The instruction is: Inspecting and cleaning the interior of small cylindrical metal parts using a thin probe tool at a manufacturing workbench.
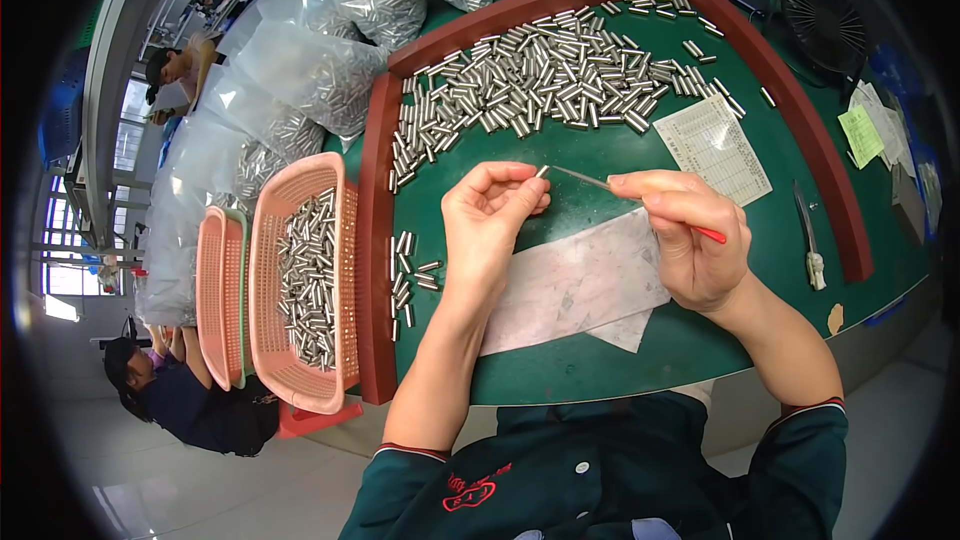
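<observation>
My left hand (490,215) pinches a small shiny metal cylinder (542,171) between thumb and forefinger. From the other side, my right hand (700,240) is closed round a slim metal tool with a red handle (711,235), perhaps a needle file. Its thin tip reaches the cylinder or stops just beside it; I cannot tell if they touch. Both hands are raised over a stained whitish sheet (580,280) on the green tabletop. Beyond them spreads a big heap of similar metal cylinders (540,70). Several more (402,275) lie left of my left forearm.
A dark red wooden border (378,240) frames the work area. Left of it stand pink baskets (345,290), one holding cylinders. Clear bags (385,0) of metal parts line the back left. At right lie a printed sheet (712,148), tweezers-like tool (805,230) and black fan (825,20).
</observation>
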Demonstrator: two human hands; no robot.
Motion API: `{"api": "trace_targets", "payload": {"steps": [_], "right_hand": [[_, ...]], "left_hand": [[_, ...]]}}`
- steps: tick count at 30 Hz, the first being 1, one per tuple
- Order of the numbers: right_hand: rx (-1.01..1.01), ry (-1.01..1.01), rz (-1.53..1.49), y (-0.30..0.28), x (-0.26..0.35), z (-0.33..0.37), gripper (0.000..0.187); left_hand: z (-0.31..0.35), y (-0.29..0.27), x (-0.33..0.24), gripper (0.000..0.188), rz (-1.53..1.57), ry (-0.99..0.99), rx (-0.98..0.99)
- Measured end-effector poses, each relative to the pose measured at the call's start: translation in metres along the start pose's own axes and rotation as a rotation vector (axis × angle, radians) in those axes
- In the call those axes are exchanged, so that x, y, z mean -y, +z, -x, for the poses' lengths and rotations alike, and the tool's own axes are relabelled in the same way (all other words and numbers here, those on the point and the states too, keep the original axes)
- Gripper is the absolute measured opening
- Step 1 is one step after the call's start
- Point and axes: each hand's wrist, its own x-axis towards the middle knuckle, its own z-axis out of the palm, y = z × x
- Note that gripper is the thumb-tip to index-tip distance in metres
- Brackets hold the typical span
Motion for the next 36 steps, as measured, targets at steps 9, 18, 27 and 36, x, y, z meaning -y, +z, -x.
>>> {"api": "trace_targets", "payload": {"steps": [9, 18, 27, 36], "right_hand": [[0.028, -0.022, 0.036, 0.002, -0.001, 0.000, 0.016], [0.034, 0.014, 0.065, 0.002, 0.003, -0.004, 0.018], [0.025, 0.009, 0.130, 0.000, 0.005, -0.002, 0.028], [0.081, -0.015, 0.082, -0.002, 0.013, -0.012, 0.015]], "left_hand": [[0.004, 0.006, 0.001, 0.009, -0.266, 0.155, -0.049], [0.006, 0.007, 0.008, 0.006, -0.375, 0.385, -0.059], [0.008, 0.015, 0.005, 0.007, -0.501, 0.571, -0.045], [0.001, 0.001, 0.006, 0.006, -0.408, 0.344, -0.110]]}}
